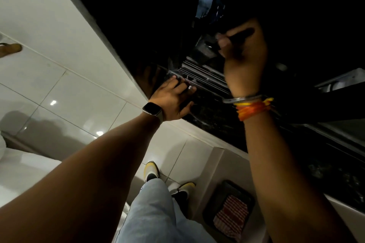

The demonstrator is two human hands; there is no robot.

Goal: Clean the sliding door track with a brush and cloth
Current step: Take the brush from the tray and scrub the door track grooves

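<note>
No writing is showing; the left hand (173, 98) is lying open on the track (203, 77), the right hand (244, 59) is gripping a dark brush (240, 34).

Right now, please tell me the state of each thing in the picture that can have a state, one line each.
right hand: closed around a dark brush handle, raised above the track.
brush: held; bristles too dark to see.
left hand: fingers spread flat, resting at the track's edge.
sliding door track: exposed, grooves visible.
smartwatch: worn, screen dark.
red striped cloth: lying unused in a dark tray.
</note>
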